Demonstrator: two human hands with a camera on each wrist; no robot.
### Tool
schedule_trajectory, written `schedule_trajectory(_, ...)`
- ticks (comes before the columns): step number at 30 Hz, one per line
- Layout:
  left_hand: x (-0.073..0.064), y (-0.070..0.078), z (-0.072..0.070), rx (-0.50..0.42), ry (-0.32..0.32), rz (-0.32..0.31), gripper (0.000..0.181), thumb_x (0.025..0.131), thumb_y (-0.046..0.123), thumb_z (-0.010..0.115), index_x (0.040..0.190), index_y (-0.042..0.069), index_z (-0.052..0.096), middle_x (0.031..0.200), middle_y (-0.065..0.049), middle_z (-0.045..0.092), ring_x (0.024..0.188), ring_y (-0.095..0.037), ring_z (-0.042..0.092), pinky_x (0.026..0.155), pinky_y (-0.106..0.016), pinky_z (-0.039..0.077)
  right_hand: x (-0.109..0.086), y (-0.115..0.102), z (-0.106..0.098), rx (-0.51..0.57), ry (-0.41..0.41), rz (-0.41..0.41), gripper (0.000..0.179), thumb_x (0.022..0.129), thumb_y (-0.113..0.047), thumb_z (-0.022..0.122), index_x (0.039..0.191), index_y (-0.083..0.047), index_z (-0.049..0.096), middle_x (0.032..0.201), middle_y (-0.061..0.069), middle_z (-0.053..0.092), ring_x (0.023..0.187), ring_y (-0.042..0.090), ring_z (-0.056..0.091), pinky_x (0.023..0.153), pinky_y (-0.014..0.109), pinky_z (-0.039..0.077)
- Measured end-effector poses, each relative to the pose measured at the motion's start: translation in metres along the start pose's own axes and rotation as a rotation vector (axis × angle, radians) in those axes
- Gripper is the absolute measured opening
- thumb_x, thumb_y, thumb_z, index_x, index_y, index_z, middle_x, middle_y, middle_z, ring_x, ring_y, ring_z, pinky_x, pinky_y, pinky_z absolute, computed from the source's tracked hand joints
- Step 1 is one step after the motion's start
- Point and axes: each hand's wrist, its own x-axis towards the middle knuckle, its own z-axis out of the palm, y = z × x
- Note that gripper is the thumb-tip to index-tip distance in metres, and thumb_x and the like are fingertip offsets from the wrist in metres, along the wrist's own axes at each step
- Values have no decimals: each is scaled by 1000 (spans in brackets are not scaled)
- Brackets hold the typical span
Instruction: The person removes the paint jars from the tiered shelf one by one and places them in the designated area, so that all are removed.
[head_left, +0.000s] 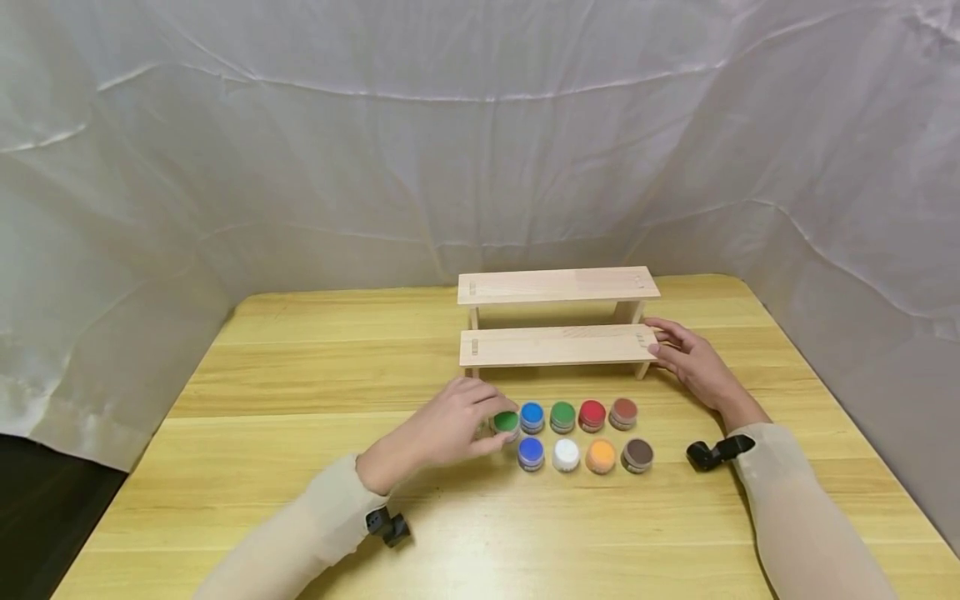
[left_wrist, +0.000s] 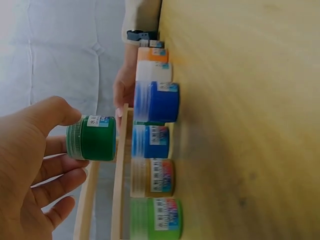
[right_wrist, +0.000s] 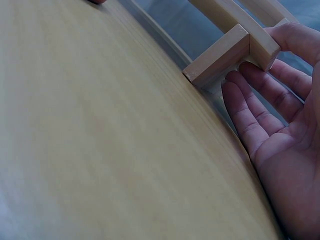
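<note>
My left hand (head_left: 459,423) pinches a paint jar with a green lid (head_left: 506,422) between thumb and fingers. In the left wrist view this green jar (left_wrist: 97,137) is held apart from the row of jars standing on the table. My right hand (head_left: 696,367) grips the right end of the lower tier (head_left: 555,345) of a two-step wooden rack. The right wrist view shows the thumb and fingers about the board's end (right_wrist: 265,45), by its leg. Near the left hand stand a light blue jar (head_left: 532,416) and a dark blue jar (head_left: 531,452).
The upper tier (head_left: 555,286) of the rack stands behind. More jars, including red (head_left: 592,415), white (head_left: 566,454), orange (head_left: 601,456) and dark brown (head_left: 637,455), stand in two rows on the wooden table (head_left: 300,375). Ochre (left_wrist: 155,178) and light green (left_wrist: 157,219) jars show in the left wrist view.
</note>
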Motion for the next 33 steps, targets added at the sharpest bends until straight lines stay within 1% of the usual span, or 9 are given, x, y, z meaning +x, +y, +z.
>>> schedule_trajectory(4,-7,3,3,-2,-21,-8,36,93,37,65,118,11,68,113,0,67,109,-18,59,101,-38,42,1,0,0,-2,1,1,56,99,-4,56,148,5,31,117,7,55,104,10,60,86,22,52)
schedule_trajectory(8,-13,4,7,0,-24,-6,36,92,37,66,117,10,68,112,-2,68,109,-20,60,104,-42,40,1,0,0,3,-1,-2,57,99,-4,56,148,6,30,116,7,55,104,10,60,86,22,52)
schedule_trajectory(13,-19,6,13,18,-37,-6,37,92,37,66,118,10,69,111,-1,68,107,-19,60,102,-42,42,1,1,0,9,-5,-8,57,99,-4,56,148,7,29,116,6,55,104,10,60,86,22,52)
schedule_trajectory(19,-22,8,19,66,-75,-9,36,92,38,65,118,12,69,113,0,68,106,-17,60,98,-37,44,0,0,0,6,-4,-3,58,99,-5,57,148,7,30,116,6,55,103,10,60,85,22,52)
schedule_trajectory(23,-24,8,23,91,-82,-4,36,92,38,65,118,13,69,115,0,68,106,-17,60,98,-36,44,0,-1,0,5,-2,2,57,99,-6,57,148,6,30,116,6,54,103,10,59,85,22,52)
schedule_trajectory(33,-25,7,23,90,-104,-37,38,94,40,63,121,14,69,117,1,68,107,-17,60,98,-36,43,-1,-1,1,-2,6,6,56,99,-5,57,148,6,31,116,7,54,103,9,60,85,22,52)
